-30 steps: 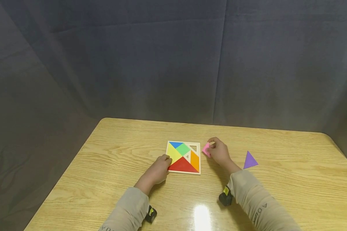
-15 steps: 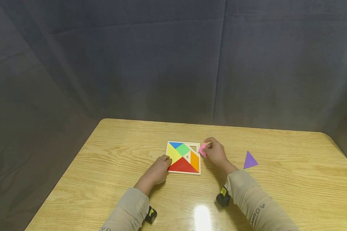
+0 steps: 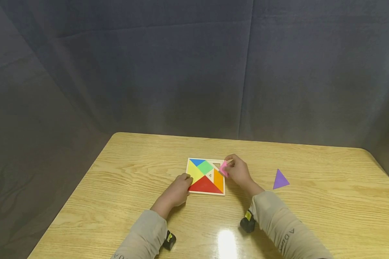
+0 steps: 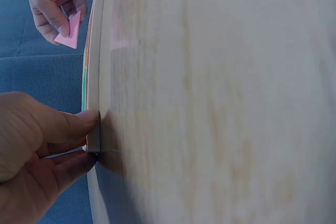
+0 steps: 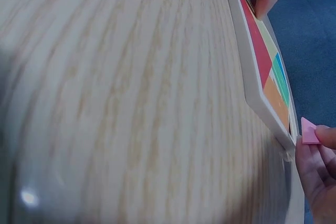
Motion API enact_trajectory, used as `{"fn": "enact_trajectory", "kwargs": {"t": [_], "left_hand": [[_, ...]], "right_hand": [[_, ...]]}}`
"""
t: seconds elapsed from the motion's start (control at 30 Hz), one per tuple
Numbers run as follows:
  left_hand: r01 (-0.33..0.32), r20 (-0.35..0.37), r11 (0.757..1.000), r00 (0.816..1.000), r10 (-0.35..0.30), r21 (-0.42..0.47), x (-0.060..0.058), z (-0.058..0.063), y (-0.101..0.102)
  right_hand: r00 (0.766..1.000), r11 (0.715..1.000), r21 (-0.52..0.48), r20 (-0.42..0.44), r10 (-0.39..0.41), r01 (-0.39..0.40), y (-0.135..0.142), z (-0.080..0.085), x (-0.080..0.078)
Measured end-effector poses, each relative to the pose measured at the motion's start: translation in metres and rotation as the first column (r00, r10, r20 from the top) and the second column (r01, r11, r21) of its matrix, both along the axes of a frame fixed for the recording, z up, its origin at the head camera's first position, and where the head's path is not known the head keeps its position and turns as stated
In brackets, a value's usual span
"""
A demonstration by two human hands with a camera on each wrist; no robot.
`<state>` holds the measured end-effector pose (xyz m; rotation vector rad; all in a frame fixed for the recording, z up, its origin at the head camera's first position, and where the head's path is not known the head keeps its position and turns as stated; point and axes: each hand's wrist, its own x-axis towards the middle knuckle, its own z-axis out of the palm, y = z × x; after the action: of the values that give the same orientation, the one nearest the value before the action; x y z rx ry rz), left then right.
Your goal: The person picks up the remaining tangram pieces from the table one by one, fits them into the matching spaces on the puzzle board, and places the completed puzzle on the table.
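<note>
My left hand point(image 3: 178, 189) grips the near left corner of a square wooden tangram tray point(image 3: 210, 194), its thumb and fingers pinching the edge in the left wrist view. Red point(image 3: 205, 185), yellow point(image 3: 193, 172), blue point(image 3: 197, 162), green point(image 3: 205, 167) and orange pieces point(image 3: 218, 181) lie in it. Bare wood with small cut-outs shows toward the tray's upper right. Between thumb and fingers my right hand point(image 3: 239, 171) pinches a pink triangle point(image 3: 223, 168), held tilted over the tray's right rim. In the right wrist view the pink triangle point(image 5: 310, 132) appears just beyond the tray's corner.
A purple triangle point(image 3: 280, 180) lies flat on the wood-grain table point(image 3: 142, 162), to the right of my right hand. Behind the table hangs a dark cloth point(image 3: 181, 72). Each wrist carries a small black camera.
My right hand has moved left with the pink triangle, from beside the tray to over its right rim. The left hand and the tray have stayed in place.
</note>
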<state>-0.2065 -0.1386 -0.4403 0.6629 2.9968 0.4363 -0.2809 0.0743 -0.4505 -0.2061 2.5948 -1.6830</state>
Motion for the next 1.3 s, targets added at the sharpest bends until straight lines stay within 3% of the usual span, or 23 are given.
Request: {"fn": "enact_trajectory", "kwargs": {"t": [1.3], "left_hand": [[0.001, 0.005, 1.0, 1.0, -0.001, -0.008, 0.0, 0.0, 0.0]], "right_hand": [[0.998, 0.998, -0.006, -0.029, 0.055, -0.055, -0.024, -0.001, 0.007]]}}
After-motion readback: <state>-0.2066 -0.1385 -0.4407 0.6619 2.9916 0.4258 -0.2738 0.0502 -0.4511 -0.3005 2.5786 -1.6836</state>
